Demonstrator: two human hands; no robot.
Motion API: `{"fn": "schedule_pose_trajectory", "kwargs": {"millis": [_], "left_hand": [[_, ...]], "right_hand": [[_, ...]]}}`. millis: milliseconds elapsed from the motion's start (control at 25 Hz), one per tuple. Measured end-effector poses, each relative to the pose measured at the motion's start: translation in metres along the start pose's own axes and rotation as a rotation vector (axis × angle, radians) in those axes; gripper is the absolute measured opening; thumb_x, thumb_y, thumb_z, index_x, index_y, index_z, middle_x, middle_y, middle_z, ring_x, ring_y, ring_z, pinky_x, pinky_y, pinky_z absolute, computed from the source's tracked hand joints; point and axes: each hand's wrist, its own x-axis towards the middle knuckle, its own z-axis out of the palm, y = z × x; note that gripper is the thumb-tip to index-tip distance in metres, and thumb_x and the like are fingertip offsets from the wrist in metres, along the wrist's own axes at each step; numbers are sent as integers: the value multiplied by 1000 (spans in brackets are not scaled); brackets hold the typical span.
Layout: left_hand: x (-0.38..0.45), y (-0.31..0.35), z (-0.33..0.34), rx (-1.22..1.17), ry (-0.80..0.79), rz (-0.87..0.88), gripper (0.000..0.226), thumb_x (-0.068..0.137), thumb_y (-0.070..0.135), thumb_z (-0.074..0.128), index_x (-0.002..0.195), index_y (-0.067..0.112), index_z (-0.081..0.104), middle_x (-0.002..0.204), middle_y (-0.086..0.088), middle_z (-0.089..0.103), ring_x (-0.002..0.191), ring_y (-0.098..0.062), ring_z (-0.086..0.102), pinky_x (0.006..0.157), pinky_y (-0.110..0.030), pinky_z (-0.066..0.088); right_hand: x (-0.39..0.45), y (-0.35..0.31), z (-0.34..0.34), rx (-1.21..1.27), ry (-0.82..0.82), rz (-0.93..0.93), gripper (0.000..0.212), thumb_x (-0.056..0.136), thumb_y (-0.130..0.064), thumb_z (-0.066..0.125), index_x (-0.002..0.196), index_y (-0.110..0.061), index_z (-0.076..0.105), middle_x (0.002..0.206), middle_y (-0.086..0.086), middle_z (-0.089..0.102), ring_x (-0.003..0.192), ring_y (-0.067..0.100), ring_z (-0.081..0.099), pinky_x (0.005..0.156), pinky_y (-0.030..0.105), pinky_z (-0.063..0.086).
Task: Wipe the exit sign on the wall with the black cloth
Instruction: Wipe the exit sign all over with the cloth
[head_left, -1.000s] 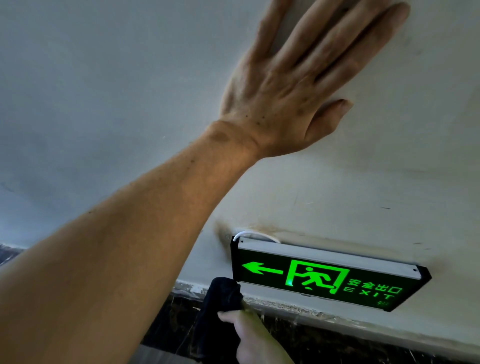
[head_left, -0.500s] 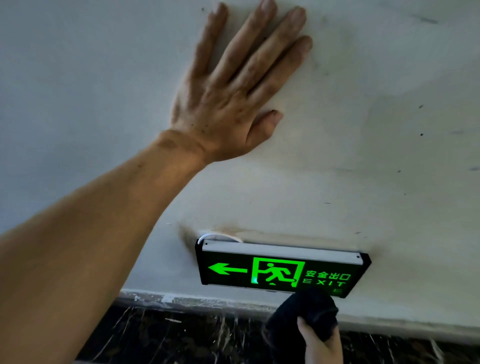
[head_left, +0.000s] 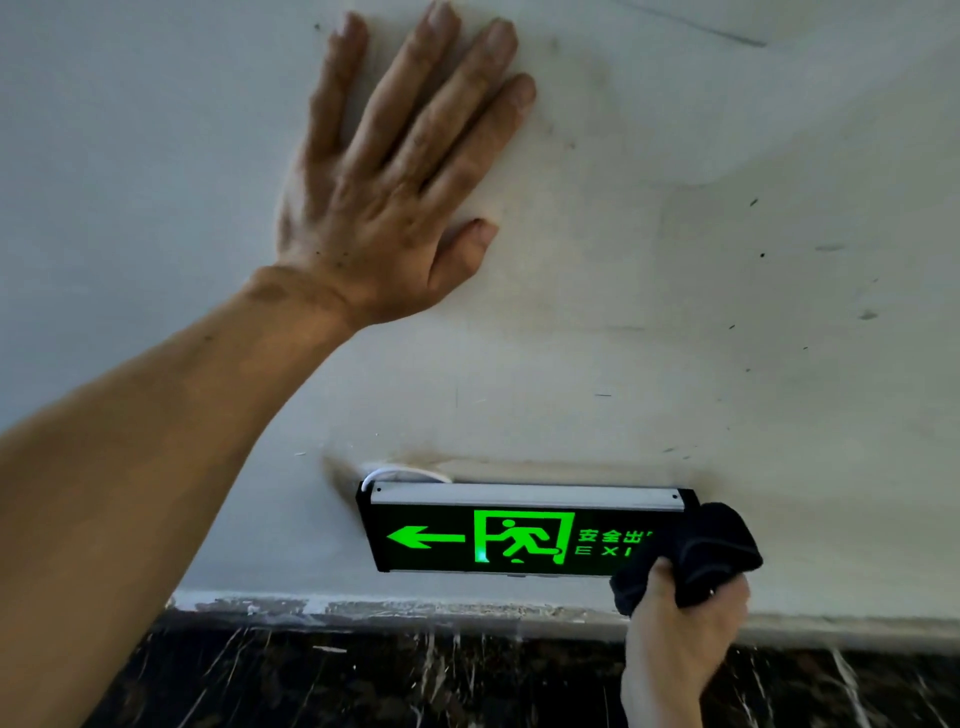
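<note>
- The exit sign (head_left: 511, 530) is mounted low on the pale wall (head_left: 701, 312), just above the dark marbled skirting (head_left: 415, 680).
- The black cloth (head_left: 696, 556) is bunched in the right hand (head_left: 680, 629), fingers closed around it, and pressed over the sign's right end so that the last letters are covered.
- The left hand (head_left: 395, 182) is laid flat and open on the wall above the sign, holding nothing, apparently for support.

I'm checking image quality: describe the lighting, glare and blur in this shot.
Head view: dim, even light on the wall; the exit sign glows green without glare; the left hand casts a soft shadow; the right hand and black cloth look sharp; wide-angle bending shows at the edges.
</note>
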Motion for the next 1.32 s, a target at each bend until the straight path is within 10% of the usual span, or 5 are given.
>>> {"fn": "schedule_pose_trajectory", "kwargs": {"millis": [360, 720, 1320], "left_hand": [[2, 0, 0, 0, 4, 8, 65, 99, 45, 41, 152, 8, 37, 152, -17, 44, 140, -39, 35, 109, -68, 31], [2, 0, -2, -17, -14, -2, 64, 100, 45, 43, 152, 9, 36, 151, -18, 45, 140, -39, 34, 109, -67, 29], [3, 0, 0, -48, 7, -8, 62, 99, 44, 43, 150, 9, 39, 150, -17, 48, 139, -38, 37, 111, -66, 27]], "right_hand": [[-26, -7, 19, -179, -116, -250, 48, 76, 7, 68, 116, -16, 56, 108, 0, 43, 85, 19, 48, 72, 28, 37], [-82, 3, 51, -362, -460, -531, 48, 68, 5, 77, 108, -19, 71, 93, -2, 59, 79, 20, 61, 64, 37, 57], [-144, 7, 100, -630, -853, -882, 50, 43, -10, 87, 84, -32, 71, 74, -6, 59, 65, 18, 59, 33, 23, 45]]}}
